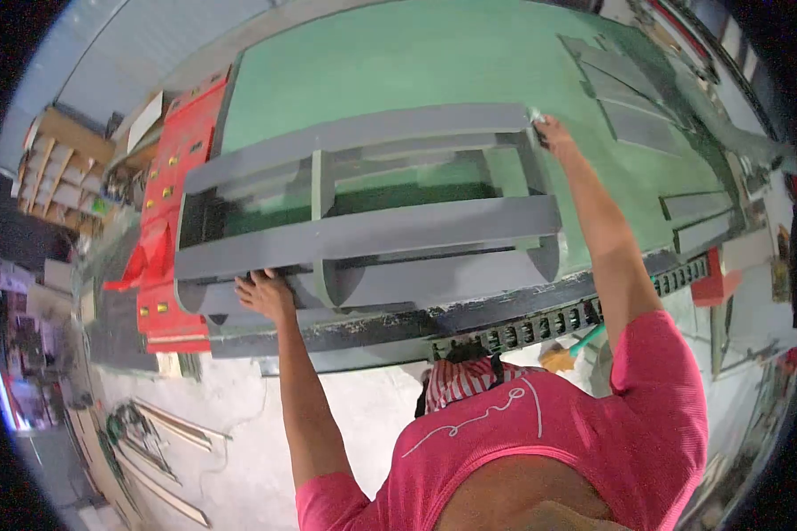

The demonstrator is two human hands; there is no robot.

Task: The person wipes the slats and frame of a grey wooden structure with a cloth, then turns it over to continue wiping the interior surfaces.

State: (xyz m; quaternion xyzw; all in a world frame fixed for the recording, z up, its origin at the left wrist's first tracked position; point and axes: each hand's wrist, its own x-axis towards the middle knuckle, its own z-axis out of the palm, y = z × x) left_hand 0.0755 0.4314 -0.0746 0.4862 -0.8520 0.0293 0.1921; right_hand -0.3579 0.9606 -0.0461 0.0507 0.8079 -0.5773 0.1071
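A grey shelf-like frame (363, 232), built of long boards joined by upright dividers, lies on the green tabletop (398, 44). My left hand (264, 295) rests with spread fingers against the frame's near side, left of the middle divider (321, 186). At the far right corner, my right hand (553, 133) has its fingers closed on a small white wad (537, 115), which touches the end of the far board (372, 128). Whether the wad is cloth or paper I cannot make out.
Several flat grey pieces (620, 93) lie at the table's right. A red panel (175, 195) borders its left side. A black slotted cable chain (540, 329) runs along the near edge. Long strips (164, 478) lie on the floor, and a wooden pigeonhole shelf (58, 173) stands at left.
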